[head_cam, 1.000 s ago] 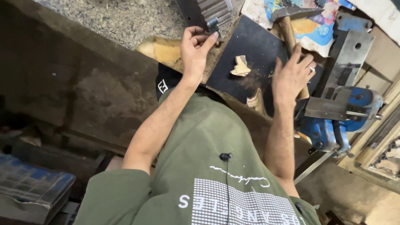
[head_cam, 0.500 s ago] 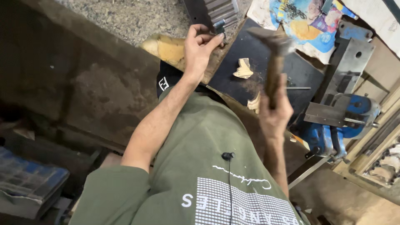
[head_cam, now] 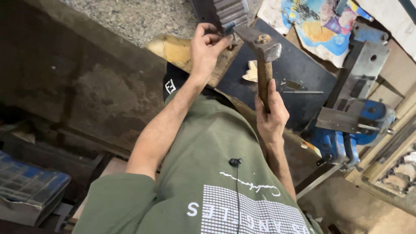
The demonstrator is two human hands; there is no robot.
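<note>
The small metal piece (head_cam: 229, 27) pinched by the left hand (head_cam: 207, 45) is mostly covered by the fingers, so its shape cannot be told. The ribbed metal block (head_cam: 225, 11) above it is cut off by the top edge. The hammer (head_cam: 263, 58) handle's lower end is hidden inside the right hand (head_cam: 271, 117), and the blue vise (head_cam: 346, 130) is partly behind a steel plate (head_cam: 362, 69).

The person wears a short-sleeved olive-green T-shirt (head_cam: 216, 164) with white lettering and a white dotted block printed on it. A small black clip microphone (head_cam: 235, 162) sits on the shirt, its thin black cable (head_cam: 237, 195) running along the fabric. Both forearms are bare.
</note>
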